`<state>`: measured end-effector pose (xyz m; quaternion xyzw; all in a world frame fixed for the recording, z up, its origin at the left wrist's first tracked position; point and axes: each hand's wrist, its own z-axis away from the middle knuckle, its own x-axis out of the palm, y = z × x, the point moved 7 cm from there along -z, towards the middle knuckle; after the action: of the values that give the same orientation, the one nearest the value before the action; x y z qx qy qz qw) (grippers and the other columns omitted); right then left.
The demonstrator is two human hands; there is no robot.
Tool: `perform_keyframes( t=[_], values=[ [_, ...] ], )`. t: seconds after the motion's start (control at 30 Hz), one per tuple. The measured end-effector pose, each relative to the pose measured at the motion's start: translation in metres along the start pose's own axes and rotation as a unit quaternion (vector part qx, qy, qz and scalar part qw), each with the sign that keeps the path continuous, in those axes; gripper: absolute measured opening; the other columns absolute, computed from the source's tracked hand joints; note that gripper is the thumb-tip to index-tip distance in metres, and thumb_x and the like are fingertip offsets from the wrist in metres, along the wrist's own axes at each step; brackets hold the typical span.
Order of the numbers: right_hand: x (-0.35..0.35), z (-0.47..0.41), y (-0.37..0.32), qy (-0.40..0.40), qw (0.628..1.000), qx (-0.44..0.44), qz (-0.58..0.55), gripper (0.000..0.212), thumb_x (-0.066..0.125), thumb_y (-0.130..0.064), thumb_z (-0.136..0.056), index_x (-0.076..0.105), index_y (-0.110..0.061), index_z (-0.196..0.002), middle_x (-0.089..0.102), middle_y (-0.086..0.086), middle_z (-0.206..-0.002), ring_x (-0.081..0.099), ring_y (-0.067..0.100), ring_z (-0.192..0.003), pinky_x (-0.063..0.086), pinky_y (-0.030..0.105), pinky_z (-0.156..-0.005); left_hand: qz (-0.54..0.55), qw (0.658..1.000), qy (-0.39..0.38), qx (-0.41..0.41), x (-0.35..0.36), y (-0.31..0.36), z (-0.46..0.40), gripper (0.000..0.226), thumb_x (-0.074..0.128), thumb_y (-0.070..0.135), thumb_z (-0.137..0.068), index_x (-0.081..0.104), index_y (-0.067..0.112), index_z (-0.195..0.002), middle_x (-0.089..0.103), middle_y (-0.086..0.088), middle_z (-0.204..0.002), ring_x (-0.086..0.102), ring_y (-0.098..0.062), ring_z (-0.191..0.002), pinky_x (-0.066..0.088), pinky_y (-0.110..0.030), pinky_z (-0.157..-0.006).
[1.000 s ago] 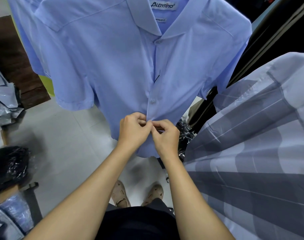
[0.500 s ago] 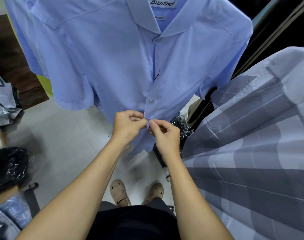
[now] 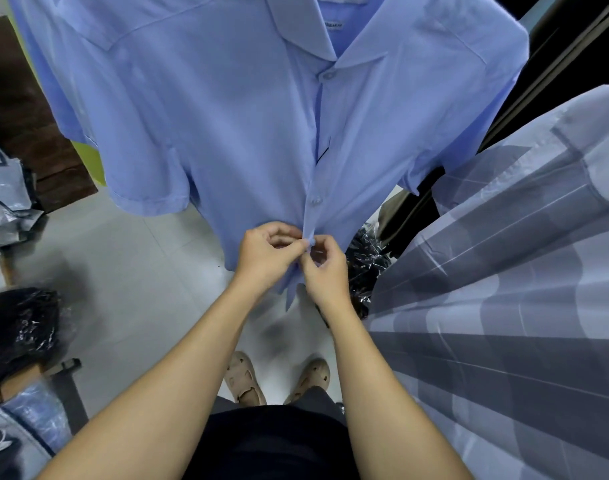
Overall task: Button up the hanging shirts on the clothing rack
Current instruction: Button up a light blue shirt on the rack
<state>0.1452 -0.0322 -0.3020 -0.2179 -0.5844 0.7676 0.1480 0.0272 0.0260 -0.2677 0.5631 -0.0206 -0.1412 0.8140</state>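
Both hands [image 3: 297, 259] pinch blue shirt [image 3: 247, 126] placket; button apparently hidden by fingertips

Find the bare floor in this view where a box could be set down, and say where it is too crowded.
Free: grey floor between the black bag and the blue shirt. A smaller patch lies ahead of the sandals. Crowded: the plastic-wrapped bundles at left, and at right the striped shirt against crinkled plastic.

A plain light blue shirt [image 3: 226, 116] is seen at twelve o'clock, with matching blue buttons [image 3: 316, 201]. At three o'clock, a shirt checked in grey and pale blue [image 3: 503, 289] is shown. Beige shoes [image 3: 244, 379] are set against a pale grey floor [image 3: 123, 289].
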Motion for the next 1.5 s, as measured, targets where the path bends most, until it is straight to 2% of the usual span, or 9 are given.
perform_keyframes(
  t=[0.17,0.3,0.47,0.77,0.93,1.03,1.17,1.4,1.5],
  values=[
    [0.003,-0.008,0.021,-0.031,0.994,0.070,-0.072,0.011,0.064,0.001,-0.090,0.064,-0.011,-0.091,0.067,0.008,-0.080,0.058,0.016,-0.072,0.048,0.028,-0.068,-0.030,0.999,0.011,-0.034,-0.011,-0.042,-0.005,0.020,0.062,-0.004,-0.087,0.071,0.000,-0.105,0.072,-0.008,-0.094,0.067,-0.010,-0.082,0.051,-0.008,-0.072],
    [0.004,-0.003,0.037,-0.056,0.975,0.134,-0.166,0.007,0.067,-0.003,-0.091,0.065,-0.007,-0.096,0.068,0.012,-0.088,0.059,0.025,-0.087,0.051,0.041,-0.083,0.002,0.999,-0.026,-0.036,-0.006,-0.063,0.002,0.026,0.070,-0.012,-0.080,0.069,-0.001,-0.103,0.073,-0.015,-0.098,0.070,-0.021,-0.091,0.055,-0.017,-0.081],
    [-0.001,0.005,0.049,-0.077,0.977,0.138,-0.140,0.010,0.071,0.000,-0.087,0.069,-0.005,-0.095,0.072,0.006,-0.082,0.065,0.012,-0.075,0.052,0.021,-0.068,-0.005,1.000,0.000,-0.024,-0.005,-0.069,0.003,0.015,0.076,-0.005,-0.079,0.072,0.000,-0.093,0.074,-0.012,-0.088,0.070,-0.008,-0.075,0.053,-0.013,-0.072],
    [-0.013,0.017,0.054,-0.029,0.990,0.121,-0.072,0.010,0.072,0.000,-0.085,0.073,0.001,-0.095,0.069,-0.003,-0.068,0.061,0.004,-0.063,0.049,0.021,-0.064,-0.036,0.999,0.002,-0.035,-0.002,-0.072,0.003,0.007,0.067,-0.002,-0.087,0.070,0.000,-0.094,0.073,-0.012,-0.089,0.070,-0.020,-0.086,0.055,-0.018,-0.079],
    [-0.012,0.019,0.053,-0.020,0.993,0.106,-0.053,0.007,0.070,-0.001,-0.085,0.075,-0.004,-0.088,0.066,-0.008,-0.061,0.058,0.005,-0.061,0.053,0.030,-0.069,-0.048,0.998,0.005,-0.032,-0.001,-0.070,0.005,0.011,0.064,0.001,-0.090,0.070,0.001,-0.099,0.074,-0.009,-0.092,0.071,-0.018,-0.089,0.055,-0.021,-0.081],
    [-0.014,0.018,0.051,-0.004,0.994,0.096,-0.050,0.007,0.071,-0.002,-0.084,0.077,-0.006,-0.087,0.070,0.002,-0.065,0.062,0.011,-0.065,0.057,0.040,-0.075,-0.031,0.999,-0.003,-0.018,0.003,-0.066,0.009,0.012,0.068,0.004,-0.088,0.074,0.003,-0.098,0.076,-0.006,-0.091,0.072,-0.015,-0.088,0.056,-0.023,-0.083],
    [-0.016,0.019,0.050,0.001,0.992,0.103,-0.068,0.008,0.073,-0.001,-0.084,0.078,-0.005,-0.089,0.069,0.001,-0.064,0.061,0.009,-0.064,0.054,0.031,-0.067,-0.002,1.000,-0.013,-0.018,0.005,-0.063,0.013,0.016,0.073,0.000,-0.084,0.075,0.001,-0.099,0.076,-0.008,-0.091,0.073,-0.015,-0.088,0.055,-0.017,-0.080],
    [-0.019,0.018,0.049,0.045,0.982,0.120,-0.135,0.019,0.070,0.009,-0.082,0.073,-0.008,-0.090,0.075,0.011,-0.080,0.068,0.012,-0.068,0.052,0.023,-0.063,0.027,0.999,0.013,-0.035,0.002,-0.068,0.012,0.009,0.075,0.001,-0.082,0.076,0.002,-0.091,0.076,-0.012,-0.083,0.074,-0.027,-0.084,0.059,-0.041,-0.086],
    [-0.020,0.017,0.048,0.040,0.982,0.127,-0.131,0.018,0.070,0.007,-0.082,0.075,-0.010,-0.087,0.074,0.009,-0.076,0.066,0.012,-0.066,0.051,0.025,-0.064,0.026,0.999,0.012,-0.032,0.004,-0.067,0.012,0.009,0.075,0.001,-0.082,0.076,0.001,-0.091,0.076,-0.012,-0.083,0.073,-0.026,-0.084,0.059,-0.040,-0.086]
  ],
)
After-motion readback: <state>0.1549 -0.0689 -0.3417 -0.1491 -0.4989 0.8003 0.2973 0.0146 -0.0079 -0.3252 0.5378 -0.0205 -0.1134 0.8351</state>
